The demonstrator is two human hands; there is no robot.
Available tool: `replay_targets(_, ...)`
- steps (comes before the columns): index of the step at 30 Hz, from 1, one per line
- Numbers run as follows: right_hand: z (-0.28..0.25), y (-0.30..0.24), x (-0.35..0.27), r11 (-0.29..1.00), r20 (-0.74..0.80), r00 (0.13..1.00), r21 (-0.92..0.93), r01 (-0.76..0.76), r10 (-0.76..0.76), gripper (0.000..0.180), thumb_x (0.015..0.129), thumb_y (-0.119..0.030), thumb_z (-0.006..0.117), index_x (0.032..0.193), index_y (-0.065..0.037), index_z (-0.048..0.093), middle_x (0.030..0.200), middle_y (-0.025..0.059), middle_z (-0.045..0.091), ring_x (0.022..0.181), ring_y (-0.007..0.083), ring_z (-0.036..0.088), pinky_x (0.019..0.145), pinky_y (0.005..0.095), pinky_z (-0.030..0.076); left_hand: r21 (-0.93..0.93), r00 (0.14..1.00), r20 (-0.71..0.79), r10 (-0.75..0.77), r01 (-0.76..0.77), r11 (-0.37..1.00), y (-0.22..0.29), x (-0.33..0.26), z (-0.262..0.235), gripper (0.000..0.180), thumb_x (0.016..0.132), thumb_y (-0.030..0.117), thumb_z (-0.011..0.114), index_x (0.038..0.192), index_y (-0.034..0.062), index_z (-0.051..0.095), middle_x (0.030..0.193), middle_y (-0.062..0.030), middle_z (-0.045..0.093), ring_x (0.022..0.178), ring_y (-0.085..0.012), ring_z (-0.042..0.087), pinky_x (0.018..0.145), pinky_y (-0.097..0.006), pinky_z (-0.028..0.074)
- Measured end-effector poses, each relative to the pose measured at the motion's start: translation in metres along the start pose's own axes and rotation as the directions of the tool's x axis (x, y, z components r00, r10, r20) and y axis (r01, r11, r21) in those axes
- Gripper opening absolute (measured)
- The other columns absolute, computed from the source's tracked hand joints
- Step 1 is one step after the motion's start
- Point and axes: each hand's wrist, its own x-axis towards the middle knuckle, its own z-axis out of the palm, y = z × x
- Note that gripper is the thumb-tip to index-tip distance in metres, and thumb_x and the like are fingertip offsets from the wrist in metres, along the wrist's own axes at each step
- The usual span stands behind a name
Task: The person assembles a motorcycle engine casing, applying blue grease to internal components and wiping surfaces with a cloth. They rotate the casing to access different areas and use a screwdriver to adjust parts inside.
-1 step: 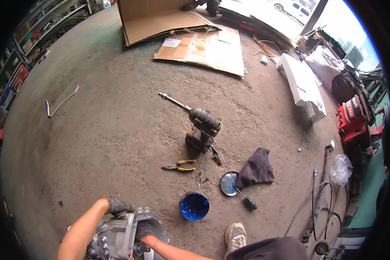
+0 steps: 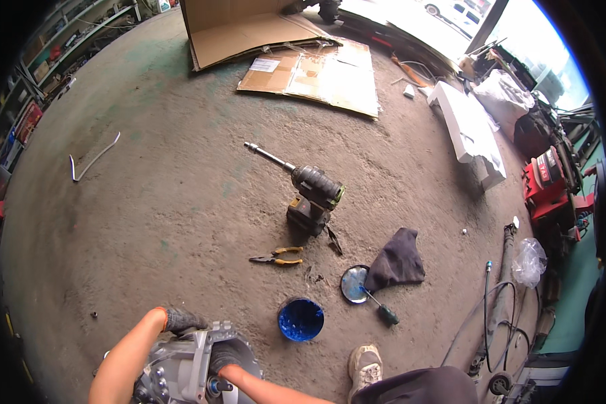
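A grey metal gearbox housing with ribs and bolt holes stands at the lower left, partly cut off by the lower edge. My left hand, in a dark grey glove with an orange cuff, is closed over the housing's far edge. Inside the housing's opening is my right hand, gloved too, its fingers hidden by the metal. A shaft end with a blue ring shows below that wrist. To the right stands an open tin of blue grease. Its lid lies beyond, with a dark-handled screwdriver resting on it.
Ahead on the concrete floor are a cordless impact wrench and yellow-handled pliers. A dark cloth touches the lid. My shoe is right of the tin. Flattened cardboard lies far off; hoses run along the right.
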Motion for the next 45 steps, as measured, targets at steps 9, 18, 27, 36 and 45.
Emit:
replay_targets(9, -0.093, -0.076, 0.013, 0.984, 0.399, 0.900, -0.087, -0.155, 0.177, 0.045, 0.091, -0.037, 0.061, 0.123, -0.007, 0.071, 0.123, 0.0205, 0.069, 0.110, 0.0395, 0.066, 0.098, 0.0458, 0.051, 0.360, 0.951, 0.048, 0.305, -0.302, 0.883, -0.053, 0.022, 0.003, 0.046, 0.093, 0.011, 0.065, 0.138, 0.0217, 0.062, 0.119, -0.0199, 0.064, 0.110, -0.0378, 0.059, 0.100, -0.044, 0.049)
replay_targets(18, -0.108, -0.084, 0.014, 0.981, 0.395, 0.901, -0.137, -0.138, 0.182, 0.039, 0.092, -0.031, 0.062, 0.120, -0.006, 0.071, 0.118, 0.0183, 0.070, 0.105, 0.0343, 0.067, 0.092, 0.0432, 0.052, -0.564, 0.885, -0.465, 0.023, -0.316, 0.762, -0.067, -0.041, 0.021, 0.077, 0.093, 0.055, 0.068, 0.149, 0.0058, 0.047, 0.124, -0.0169, 0.067, 0.110, -0.0244, 0.065, 0.090, -0.039, 0.056)
replay_targets(27, -0.140, -0.056, 0.012, 0.960, 0.372, 0.902, -0.245, -0.132, 0.219, 0.033, 0.092, -0.025, 0.064, 0.117, -0.004, 0.071, 0.113, 0.0162, 0.071, 0.101, 0.0291, 0.068, 0.087, 0.0406, 0.054, -0.176, 0.693, -0.712, 0.112, -0.331, 0.927, -0.100, -0.175, 0.050, 0.059, 0.100, 0.042, 0.062, 0.138, -0.0030, 0.057, 0.136, -0.0251, 0.062, 0.127, -0.0364, 0.060, 0.108, -0.043, 0.047)
replay_targets(36, -0.239, -0.065, 0.020, 0.886, 0.560, 0.726, -0.440, -0.147, 0.399, 0.028, 0.093, -0.019, 0.065, 0.115, -0.003, 0.071, 0.108, 0.0140, 0.073, 0.097, 0.0238, 0.069, 0.082, 0.0380, 0.055, 0.247, 0.242, -0.824, 0.513, -0.661, 0.708, -0.153, -0.166, 0.109, 0.031, 0.094, 0.028, 0.070, 0.108, 0.0012, 0.069, 0.104, -0.0184, 0.070, 0.099, -0.0356, 0.069, 0.089, -0.044, 0.055)
replay_targets(45, -0.364, -0.171, 0.098, 0.846, 0.419, 0.826, -0.518, -0.123, 0.377, 0.022, 0.094, -0.013, 0.066, 0.112, -0.001, 0.071, 0.103, 0.0118, 0.074, 0.093, 0.0186, 0.070, 0.076, 0.0354, 0.056, 0.384, 0.045, -0.820, 0.571, -0.696, 0.607, -0.159, -0.151, 0.105, 0.023, 0.085, 0.029, 0.074, 0.092, 0.0067, 0.072, 0.074, -0.0101, 0.063, 0.063, -0.0261, 0.063, 0.050, -0.043, 0.048)
